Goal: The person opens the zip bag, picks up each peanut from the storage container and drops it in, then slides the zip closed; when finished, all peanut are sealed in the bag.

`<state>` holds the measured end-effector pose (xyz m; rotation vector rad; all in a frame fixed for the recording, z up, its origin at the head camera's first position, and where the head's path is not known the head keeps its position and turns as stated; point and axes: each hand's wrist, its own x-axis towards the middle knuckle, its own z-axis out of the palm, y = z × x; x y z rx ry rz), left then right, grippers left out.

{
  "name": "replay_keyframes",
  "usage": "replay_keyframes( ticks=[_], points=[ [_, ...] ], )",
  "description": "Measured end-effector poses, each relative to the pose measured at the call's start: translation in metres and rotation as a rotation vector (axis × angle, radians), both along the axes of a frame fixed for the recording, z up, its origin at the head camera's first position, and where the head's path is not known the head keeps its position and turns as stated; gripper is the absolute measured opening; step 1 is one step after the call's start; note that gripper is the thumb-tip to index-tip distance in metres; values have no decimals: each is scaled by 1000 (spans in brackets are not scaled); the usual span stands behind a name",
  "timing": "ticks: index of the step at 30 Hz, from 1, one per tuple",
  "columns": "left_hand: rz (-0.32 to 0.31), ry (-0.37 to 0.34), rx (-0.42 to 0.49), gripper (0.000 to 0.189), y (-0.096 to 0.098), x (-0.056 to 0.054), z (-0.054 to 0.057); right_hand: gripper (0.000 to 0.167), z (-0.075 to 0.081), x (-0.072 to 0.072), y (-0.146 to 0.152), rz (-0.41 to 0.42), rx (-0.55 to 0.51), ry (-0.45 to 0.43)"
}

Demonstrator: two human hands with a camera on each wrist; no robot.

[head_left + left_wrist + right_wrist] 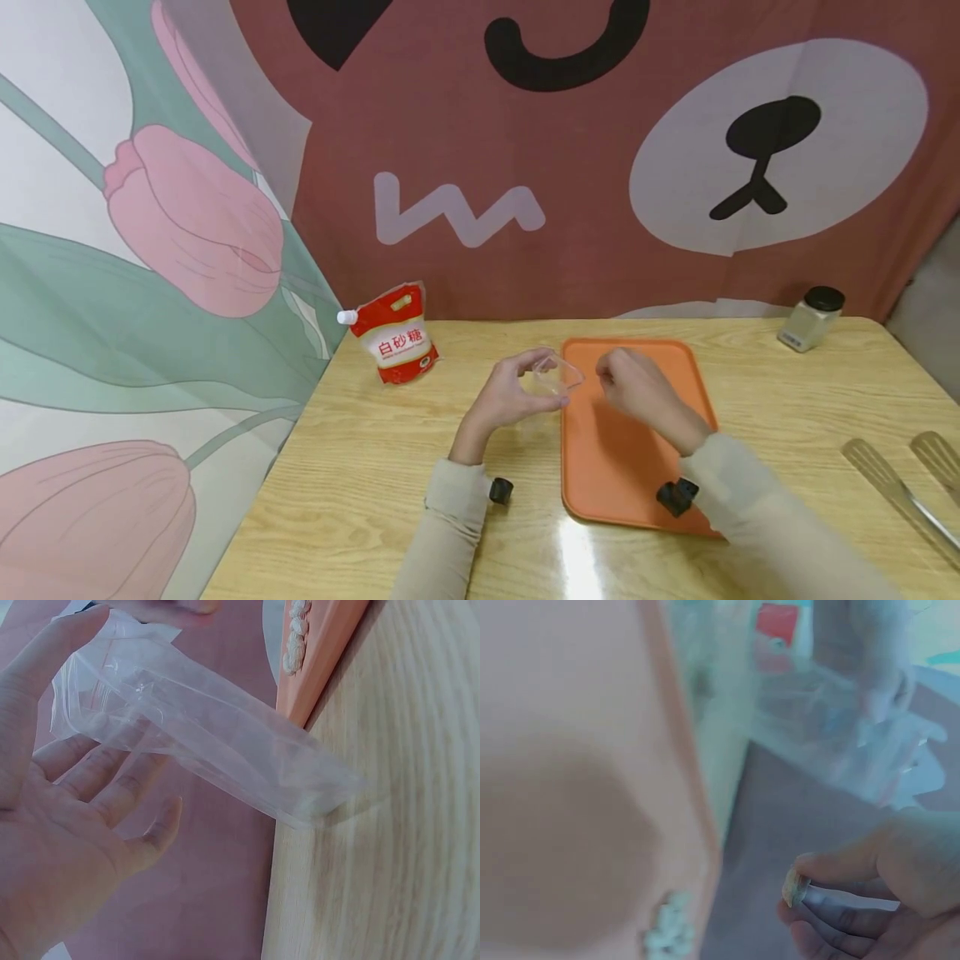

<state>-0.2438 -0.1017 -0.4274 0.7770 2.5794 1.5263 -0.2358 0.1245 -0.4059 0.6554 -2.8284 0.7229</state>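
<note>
Apparently, the step in hand is putting a small piece into a bag: the right hand (637,387) pinches a small beige piece (793,889) between thumb and fingers, while the left hand (513,387) grips a clear plastic bag (247,742) by its spread mouth. The hands stand apart, near each other. The next move would seem to call for the right hand to cross leftward and release over that mouth, the left hand steadying the film. The bag is thin, creased and see-through, slanting down from the left hand toward the counter (360,508); I cannot tell whether it holds anything. The piece looks stubby, partly covered by the fingertips. Knobbly whitish pieces (669,930) cluster on the orange tray (615,492) beneath the right hand.
</note>
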Motion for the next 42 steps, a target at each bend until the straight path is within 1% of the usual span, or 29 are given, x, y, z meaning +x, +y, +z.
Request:
replay_keyframes(
  ticks=[4, 8, 14, 19, 25, 31, 37, 42],
  points=[
    [-13, -3, 4, 76, 0, 0, 0, 38, 19, 2, -9, 8, 4, 10],
    [-22, -1, 2, 77, 0, -1, -2, 35, 33, 5, -17, 22, -15, 20],
    [-28, 2, -10, 76, 0, -2, -3, 5, 46, 11, -30, 37, -44, 5],
    [-42, 10, 5, 75, 0, -3, -4, 10, 48, 10, -40, 60, -64, -9],
    [-53, 40, 7, 72, 1, -4, -3, 8, 49, 10, -44, 73, -78, -23],
    [-44, 30, -2, 74, 1, -5, -3, 8, 50, 10, -45, 79, -75, -21],
    [-33, 12, -8, 76, 1, -4, -2, 17, 49, 9, -46, 76, -75, -25],
    [-28, 17, -9, 75, -1, -3, -2, 18, 50, 9, -46, 83, -68, -42]
  ],
)
